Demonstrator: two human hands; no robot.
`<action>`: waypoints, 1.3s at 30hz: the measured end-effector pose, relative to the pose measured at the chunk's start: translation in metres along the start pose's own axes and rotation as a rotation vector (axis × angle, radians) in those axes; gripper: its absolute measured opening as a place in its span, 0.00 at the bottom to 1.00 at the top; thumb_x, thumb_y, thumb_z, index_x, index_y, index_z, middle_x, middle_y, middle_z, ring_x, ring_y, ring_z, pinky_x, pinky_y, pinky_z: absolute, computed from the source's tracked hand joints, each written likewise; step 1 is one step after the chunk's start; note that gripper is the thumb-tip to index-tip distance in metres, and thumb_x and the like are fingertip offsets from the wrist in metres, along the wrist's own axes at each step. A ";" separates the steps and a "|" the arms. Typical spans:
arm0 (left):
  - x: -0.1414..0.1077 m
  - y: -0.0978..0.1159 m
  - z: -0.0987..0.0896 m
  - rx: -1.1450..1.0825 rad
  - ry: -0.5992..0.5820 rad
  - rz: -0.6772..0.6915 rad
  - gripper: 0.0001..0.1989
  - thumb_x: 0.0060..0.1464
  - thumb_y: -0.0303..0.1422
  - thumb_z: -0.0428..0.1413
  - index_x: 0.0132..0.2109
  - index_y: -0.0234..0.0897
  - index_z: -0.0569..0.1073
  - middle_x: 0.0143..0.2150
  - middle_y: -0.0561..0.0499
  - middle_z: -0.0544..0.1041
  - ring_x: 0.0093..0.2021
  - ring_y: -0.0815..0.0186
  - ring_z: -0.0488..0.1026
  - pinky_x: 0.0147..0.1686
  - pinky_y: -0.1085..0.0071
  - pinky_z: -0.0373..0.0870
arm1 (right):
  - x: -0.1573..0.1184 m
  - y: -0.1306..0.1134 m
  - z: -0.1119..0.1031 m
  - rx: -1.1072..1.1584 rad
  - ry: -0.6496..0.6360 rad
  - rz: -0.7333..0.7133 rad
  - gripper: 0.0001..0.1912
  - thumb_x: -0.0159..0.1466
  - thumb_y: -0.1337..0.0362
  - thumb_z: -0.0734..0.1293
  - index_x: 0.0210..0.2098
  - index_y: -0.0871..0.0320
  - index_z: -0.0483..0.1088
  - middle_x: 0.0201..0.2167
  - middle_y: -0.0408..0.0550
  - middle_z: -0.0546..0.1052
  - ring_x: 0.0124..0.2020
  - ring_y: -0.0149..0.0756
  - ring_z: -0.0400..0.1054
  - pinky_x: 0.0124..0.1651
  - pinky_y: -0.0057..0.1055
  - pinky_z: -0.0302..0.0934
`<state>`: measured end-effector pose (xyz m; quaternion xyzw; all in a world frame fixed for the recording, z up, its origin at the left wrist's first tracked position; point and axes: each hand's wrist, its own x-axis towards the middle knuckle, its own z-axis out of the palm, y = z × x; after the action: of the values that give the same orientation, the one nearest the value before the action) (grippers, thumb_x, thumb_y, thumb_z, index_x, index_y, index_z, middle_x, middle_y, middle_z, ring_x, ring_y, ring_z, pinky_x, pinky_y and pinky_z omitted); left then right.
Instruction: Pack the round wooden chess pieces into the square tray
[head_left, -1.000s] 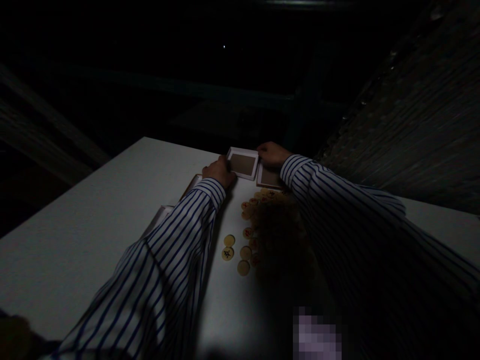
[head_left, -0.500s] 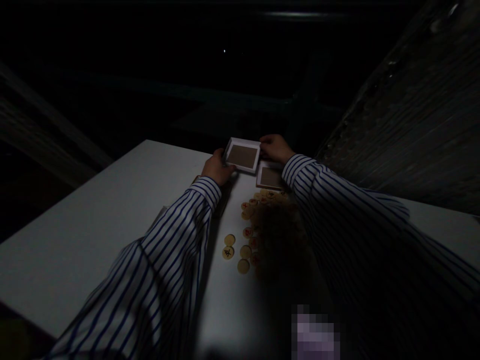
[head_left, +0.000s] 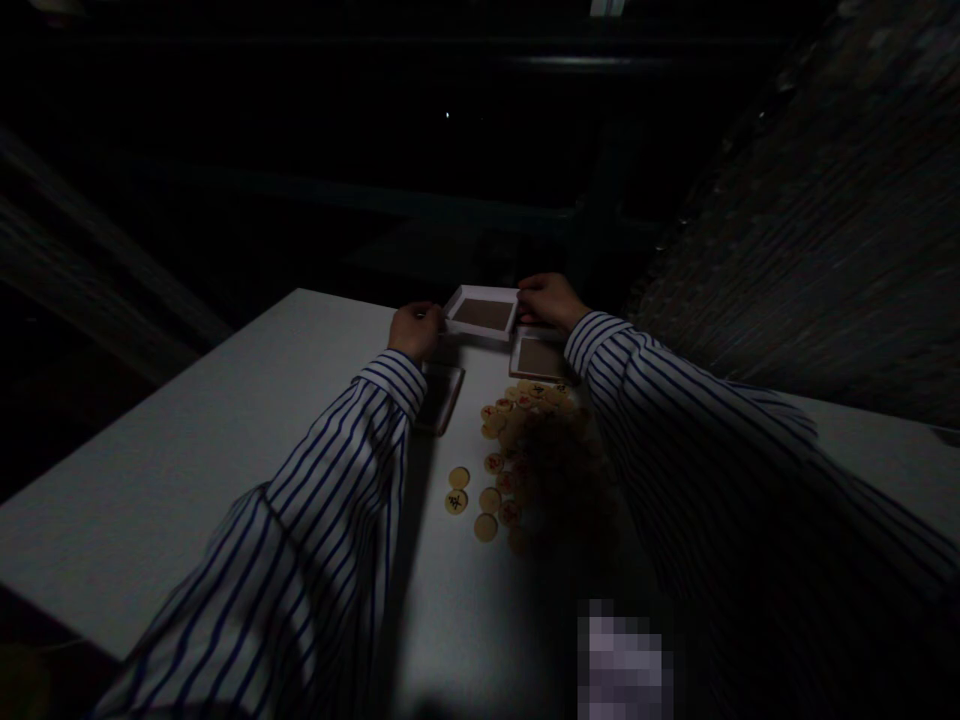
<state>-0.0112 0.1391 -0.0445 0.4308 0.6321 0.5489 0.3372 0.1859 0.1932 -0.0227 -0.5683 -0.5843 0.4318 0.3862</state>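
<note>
Beyond the pile of round pieces (head_left: 525, 400), we grasp the shallow box (head_left: 481, 313) by its sides; our left hand (head_left: 415, 330) pinches its left edge, our right hand (head_left: 551, 298) its right; just beyond the pile lies a lined tray (head_left: 538, 357); left of the pile, on our white table (head_left: 247, 410), rest a dark tray (head_left: 442, 405) and two loose pieces (head_left: 456, 502).

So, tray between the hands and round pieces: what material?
Tray: probably cardboard, matte; thin, straight white walls around a brown base. Round pieces: wood or plastic, can't tell; smooth-looking pale yellow faces, some with red or black characters.
</note>
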 end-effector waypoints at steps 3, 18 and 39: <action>-0.005 0.004 -0.002 -0.088 -0.027 -0.037 0.05 0.46 0.28 0.51 0.29 0.31 0.71 0.22 0.51 0.70 0.23 0.70 0.68 0.29 0.69 0.69 | -0.003 -0.002 0.000 0.007 -0.005 0.000 0.10 0.57 0.75 0.60 0.40 0.62 0.63 0.29 0.46 0.69 0.24 0.25 0.65 0.24 0.21 0.64; -0.021 0.019 -0.013 -0.247 0.000 -0.091 0.03 0.40 0.21 0.54 0.26 0.31 0.70 0.22 0.53 0.69 0.22 0.72 0.67 0.26 0.72 0.69 | -0.023 -0.007 -0.002 0.036 -0.044 -0.016 0.16 0.57 0.76 0.61 0.45 0.63 0.62 0.37 0.51 0.72 0.26 0.25 0.67 0.24 0.21 0.64; -0.027 0.025 -0.022 -0.317 -0.034 0.023 0.08 0.41 0.21 0.56 0.34 0.28 0.72 0.28 0.50 0.74 0.27 0.71 0.71 0.33 0.71 0.71 | -0.042 -0.013 -0.018 0.073 -0.088 -0.058 0.12 0.57 0.74 0.63 0.41 0.63 0.64 0.32 0.49 0.73 0.24 0.25 0.68 0.22 0.20 0.64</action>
<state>-0.0160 0.1062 -0.0169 0.3885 0.5269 0.6380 0.4054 0.2009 0.1531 -0.0024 -0.5171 -0.6009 0.4660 0.3930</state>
